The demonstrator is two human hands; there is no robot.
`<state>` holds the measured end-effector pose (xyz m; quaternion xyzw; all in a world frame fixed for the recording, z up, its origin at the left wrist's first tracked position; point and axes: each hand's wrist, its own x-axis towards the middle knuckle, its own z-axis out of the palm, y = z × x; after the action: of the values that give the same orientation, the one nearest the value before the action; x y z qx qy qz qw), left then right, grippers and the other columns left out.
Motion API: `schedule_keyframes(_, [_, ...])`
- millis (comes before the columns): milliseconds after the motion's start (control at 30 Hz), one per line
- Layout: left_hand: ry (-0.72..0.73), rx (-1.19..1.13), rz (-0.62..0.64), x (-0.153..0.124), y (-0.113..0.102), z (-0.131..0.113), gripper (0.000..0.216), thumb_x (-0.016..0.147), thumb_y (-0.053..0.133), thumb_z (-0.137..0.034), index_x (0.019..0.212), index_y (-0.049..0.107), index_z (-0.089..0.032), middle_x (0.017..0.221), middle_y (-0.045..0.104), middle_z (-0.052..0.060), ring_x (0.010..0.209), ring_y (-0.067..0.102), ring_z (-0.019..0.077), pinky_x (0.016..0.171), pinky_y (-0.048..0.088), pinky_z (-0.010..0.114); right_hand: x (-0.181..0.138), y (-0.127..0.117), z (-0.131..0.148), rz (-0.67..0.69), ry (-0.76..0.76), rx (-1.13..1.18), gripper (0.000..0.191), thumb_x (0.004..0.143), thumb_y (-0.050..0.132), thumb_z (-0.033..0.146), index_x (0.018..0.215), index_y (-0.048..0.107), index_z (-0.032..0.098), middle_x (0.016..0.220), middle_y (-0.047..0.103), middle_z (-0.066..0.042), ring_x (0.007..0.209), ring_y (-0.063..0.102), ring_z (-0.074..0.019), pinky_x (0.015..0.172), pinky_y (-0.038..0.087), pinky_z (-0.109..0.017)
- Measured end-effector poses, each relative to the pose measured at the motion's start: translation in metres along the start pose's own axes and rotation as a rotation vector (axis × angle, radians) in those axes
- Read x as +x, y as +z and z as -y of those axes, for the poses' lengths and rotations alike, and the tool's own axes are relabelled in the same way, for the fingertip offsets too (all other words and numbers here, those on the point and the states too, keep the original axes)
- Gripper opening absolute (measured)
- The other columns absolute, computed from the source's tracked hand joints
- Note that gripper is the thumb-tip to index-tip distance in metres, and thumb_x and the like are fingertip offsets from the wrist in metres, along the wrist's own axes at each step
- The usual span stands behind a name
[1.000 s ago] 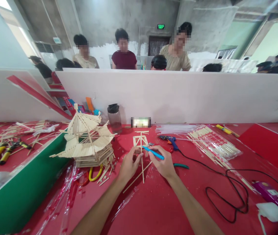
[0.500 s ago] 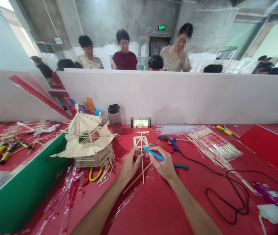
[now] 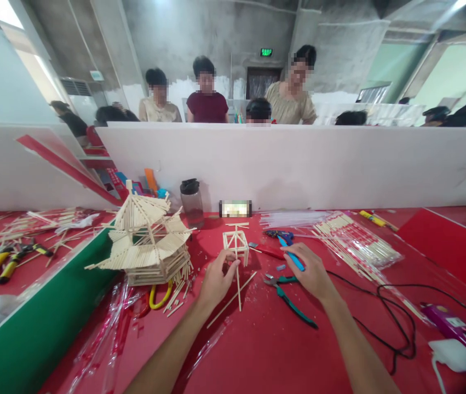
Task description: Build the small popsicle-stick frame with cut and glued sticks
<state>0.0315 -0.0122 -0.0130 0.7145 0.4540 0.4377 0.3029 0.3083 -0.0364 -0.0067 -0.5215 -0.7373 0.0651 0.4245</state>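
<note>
Now my left hand (image 3: 218, 278) pinches a thin wooden stick (image 3: 239, 290) between thumb and fingers, and the small stick frame (image 3: 236, 241) stands just beyond those fingertips. My right hand (image 3: 310, 269), apart from the frame and to its right, grasps a blue pen-like tool (image 3: 295, 257), tip pointing away from me. Green-handled pliers (image 3: 294, 309) lie spread just nearer me than that grip; a blue glue gun (image 3: 284, 236) lies just past it. Left of my left hand stands a larger roofed stick model (image 3: 156, 249), well apart from my fingers.
</note>
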Motion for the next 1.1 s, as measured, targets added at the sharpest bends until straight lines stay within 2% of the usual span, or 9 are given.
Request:
schedule_keyframes(167, [-0.01,0.013,-0.021,-0.002,0.001,-0.002,0.017,0.091,0.051,-0.037,0.097,0.057,-0.022,0.095,0.067,0.001,0.086,0.065,0.0158,0.078,0.049,0.027,-0.021,-0.027,-0.052,0.318,0.026,-0.126,0.024,0.092,0.049,0.026,0.106,0.069,0.028,0.115,0.062,-0.006,0.107,0.059,-0.0223,0.098,0.045,-0.039])
schedule_keyframes(300, [0.036,-0.011,0.002,-0.004,0.002,-0.005,0.016,0.091,0.051,-0.034,0.097,0.057,-0.021,0.094,0.067,0.003,0.084,0.064,0.0155,0.078,0.049,0.027,-0.022,-0.032,-0.056,0.385,0.022,-0.153,0.035,0.086,0.043,0.01,0.1,0.071,0.025,0.115,0.064,-0.006,0.108,0.058,-0.0219,0.1,0.043,-0.041])
schedule_keyframes(467, [0.093,-0.023,0.036,-0.006,0.002,-0.007,0.017,0.091,0.052,-0.032,0.101,0.056,-0.019,0.094,0.066,0.004,0.083,0.063,0.0154,0.077,0.049,0.027,-0.022,-0.032,-0.053,0.354,0.051,-0.2,0.026,0.083,0.047,0.012,0.086,0.07,0.023,0.106,0.068,-0.006,0.102,0.059,-0.0232,0.097,0.042,-0.043])
schedule_keyframes(567, [0.101,-0.031,0.058,-0.008,0.003,-0.009,0.017,0.091,0.051,-0.031,0.103,0.055,-0.019,0.089,0.065,0.003,0.074,0.061,0.0139,0.072,0.048,0.026,-0.02,-0.033,-0.061,0.227,0.117,-0.21,0.023,0.086,0.045,0.017,0.091,0.068,0.022,0.104,0.068,-0.007,0.099,0.061,-0.0225,0.092,0.045,-0.039])
schedule_keyframes(700, [0.123,-0.026,0.08,-0.011,0.006,-0.011,0.018,0.091,0.051,-0.029,0.106,0.055,-0.019,0.09,0.065,0.003,0.079,0.062,0.0151,0.075,0.048,0.027,0.001,-0.028,-0.066,0.118,0.207,-0.243,0.022,0.089,0.046,0.025,0.099,0.065,0.021,0.1,0.069,-0.007,0.091,0.063,-0.0211,0.083,0.047,-0.034])
schedule_keyframes(800, [0.122,-0.024,0.101,-0.012,0.008,-0.01,0.021,0.091,0.05,-0.029,0.109,0.054,-0.02,0.09,0.065,0.003,0.079,0.062,0.0153,0.074,0.049,0.028,0.016,-0.024,-0.056,0.141,0.257,-0.279,0.02,0.088,0.049,0.026,0.101,0.063,0.02,0.098,0.069,-0.007,0.088,0.064,-0.02,0.08,0.046,-0.031])
schedule_keyframes(900, [0.115,-0.012,0.097,-0.011,0.008,-0.01,0.021,0.091,0.05,-0.029,0.109,0.054,-0.02,0.093,0.064,0.004,0.082,0.062,0.0158,0.077,0.049,0.029,0.013,-0.025,-0.032,0.337,0.254,-0.258,0.021,0.089,0.053,0.036,0.095,0.065,0.021,0.091,0.068,-0.006,0.082,0.063,-0.0201,0.074,0.045,-0.029])
schedule_keyframes(967, [0.108,-0.007,0.091,-0.01,0.007,-0.011,0.02,0.092,0.05,-0.03,0.107,0.055,-0.019,0.093,0.064,0.004,0.085,0.063,0.0165,0.08,0.049,0.03,-0.001,-0.029,-0.013,0.498,0.25,-0.23,0.033,0.083,0.06,0.05,0.1,0.064,0.022,0.095,0.068,-0.006,0.083,0.063,-0.0215,0.074,0.044,-0.03])
schedule_keyframes(1100, [0.04,-0.097,0.106,-0.009,0.009,-0.015,0.022,0.092,0.05,-0.032,0.109,0.053,-0.019,0.091,0.062,0.003,0.076,0.064,0.0144,0.074,0.051,0.028,-0.031,-0.03,0.013,0.543,0.223,-0.327,0.067,0.064,0.074,0.062,0.115,0.061,0.021,0.116,0.059,-0.013,0.108,0.055,-0.0313,0.088,0.042,-0.037])
